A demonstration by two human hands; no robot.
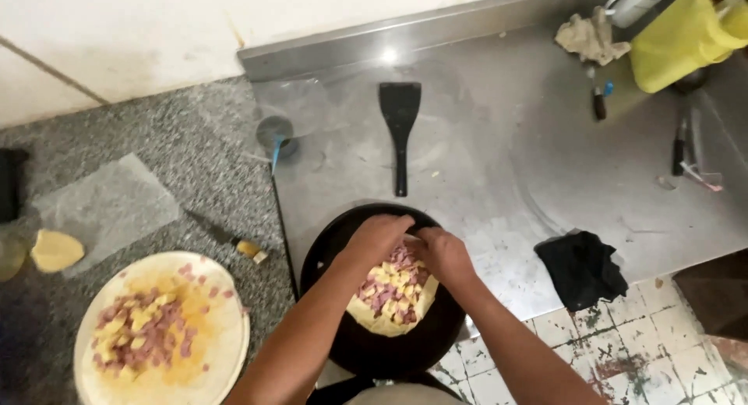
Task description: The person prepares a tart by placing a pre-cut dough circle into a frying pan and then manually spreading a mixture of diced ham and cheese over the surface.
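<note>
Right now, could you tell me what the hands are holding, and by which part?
Both the left hand and the right hand pinch the far edge of the filled tortilla lying in the black pan.

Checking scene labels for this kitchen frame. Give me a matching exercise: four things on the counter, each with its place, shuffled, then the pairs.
Things
1. spatula
2. black cloth
3. round flatbread with diced topping
4. black pan

Places
A. near left, on the speckled stone counter
B. under both hands, left hand and right hand
C. on the steel counter, beyond the pan
D. on the steel counter, right of the pan

Pairs: 1-C, 2-D, 3-A, 4-B
</note>
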